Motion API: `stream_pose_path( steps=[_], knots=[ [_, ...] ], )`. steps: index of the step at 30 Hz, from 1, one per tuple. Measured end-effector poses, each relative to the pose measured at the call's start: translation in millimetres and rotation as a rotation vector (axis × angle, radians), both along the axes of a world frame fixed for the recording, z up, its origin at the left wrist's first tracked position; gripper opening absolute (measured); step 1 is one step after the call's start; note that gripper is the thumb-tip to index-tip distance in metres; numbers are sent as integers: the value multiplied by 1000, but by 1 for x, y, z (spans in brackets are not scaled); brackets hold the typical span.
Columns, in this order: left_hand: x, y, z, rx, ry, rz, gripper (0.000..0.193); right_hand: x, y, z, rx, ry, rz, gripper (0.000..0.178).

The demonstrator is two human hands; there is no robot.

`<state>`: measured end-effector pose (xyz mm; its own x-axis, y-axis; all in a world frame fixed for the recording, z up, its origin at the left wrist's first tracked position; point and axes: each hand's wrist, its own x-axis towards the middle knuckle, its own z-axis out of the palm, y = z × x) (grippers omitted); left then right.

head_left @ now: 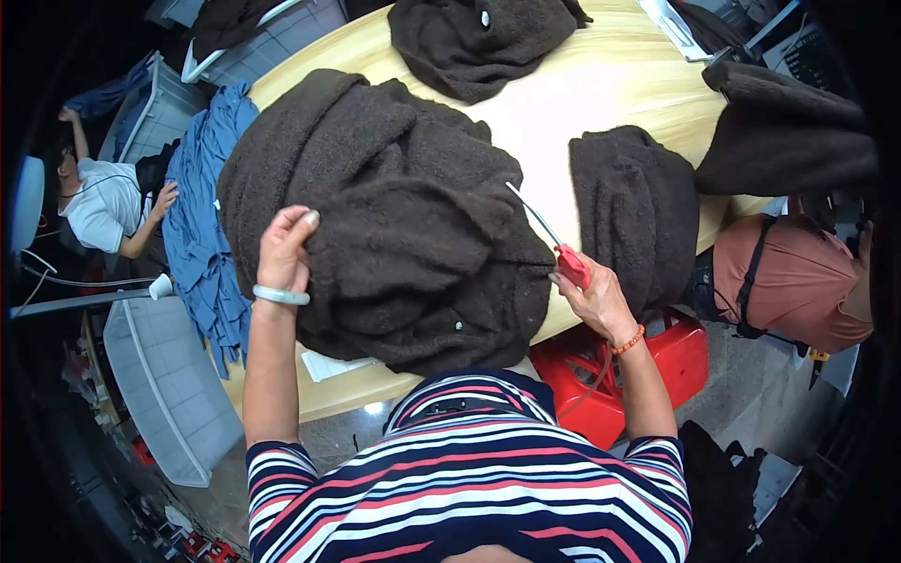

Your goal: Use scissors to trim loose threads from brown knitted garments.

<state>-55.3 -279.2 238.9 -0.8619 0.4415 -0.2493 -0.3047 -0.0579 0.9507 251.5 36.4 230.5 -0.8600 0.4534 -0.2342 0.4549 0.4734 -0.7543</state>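
A large dark brown knitted garment (394, 225) lies bunched in folds in front of me on the table. My left hand (284, 251) is closed on its left part, thumb and fingers pinching the cloth. Red-handled scissors (572, 267) are in my right hand (601, 298), their long, thin metal blades pointing up and left over the garment's right side. The fingertips of that hand also meet a drawn-out edge of the knit. A small pale button-like spot (459, 326) shows on the fabric near the table's front edge.
More brown knits lie at the far side (479, 47) and right (633, 206) of the wooden table (619, 84). Blue cloth (202, 216) hangs over the left edge. Below right stands a red plastic stool (680, 361). Co-workers sit left (108, 202) and right (793, 281).
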Motion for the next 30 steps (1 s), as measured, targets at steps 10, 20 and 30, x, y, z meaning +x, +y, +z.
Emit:
stream_pose_path(
  steps=[10, 20, 30],
  knots=[
    [11, -1, -13, 132, -199, -42, 20, -9, -21, 17, -1, -29, 105, 23],
    [52, 28, -11, -257, 241, -75, 17, -38, -64, 57, 70, -56, 528, 25],
    [175, -43, -63, -798, 402, 115, 73, 0, -54, 20, 63, -183, 578, 26]
  ],
)
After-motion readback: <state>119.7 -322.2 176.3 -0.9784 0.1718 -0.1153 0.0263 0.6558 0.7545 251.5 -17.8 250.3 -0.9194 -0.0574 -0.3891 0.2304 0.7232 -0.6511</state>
